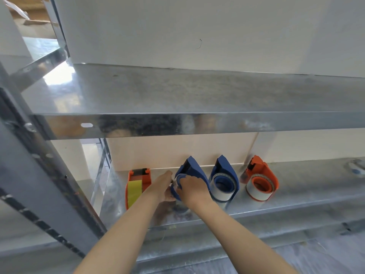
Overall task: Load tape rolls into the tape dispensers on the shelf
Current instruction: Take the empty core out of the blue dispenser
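Left hand (165, 187) grips the seemingly light, rigid blue tape dispenser (194, 170) at 9 o'clock, while right hand (191, 190) clasps its slick-looking tape roll (175, 181) by the rim.

Four tape dispensers sit in a row toward the back edge of the lower shelf (308, 194). Two are orange, the left orange dispenser (139, 175) and the right orange dispenser (263, 172). Two are blue, the left blue dispenser (194, 169) and the right blue dispenser (226, 169). Three tape rolls show plainly: one yellow roll (134, 191) and two white, the middle white roll (215, 190) and the right white roll (251, 192). Two hands: left hand (164, 186), right hand (192, 187).
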